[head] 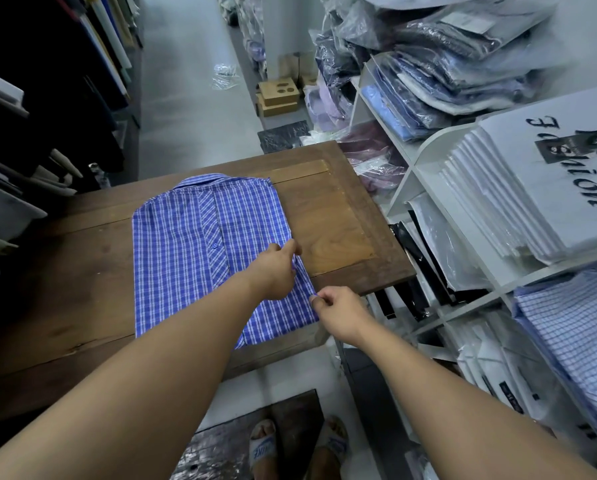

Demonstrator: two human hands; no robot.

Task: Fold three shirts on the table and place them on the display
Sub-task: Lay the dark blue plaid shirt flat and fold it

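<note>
Blue plaid shirt (200, 251) lies flat, partly folded, on the wooden table (328, 220).

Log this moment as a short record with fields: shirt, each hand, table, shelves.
shirt: blue plaid shirt, lying flat on the table, collar at the far end
left hand: left hand grips the shirt's right edge, partway up
right hand: right hand pinches the same edge nearer the hem
table: wooden table; only this one shirt shows on it
shelves: white shelves on the right, holding bagged shirts
task stage: fold under way, nothing placed yet from this view
</note>
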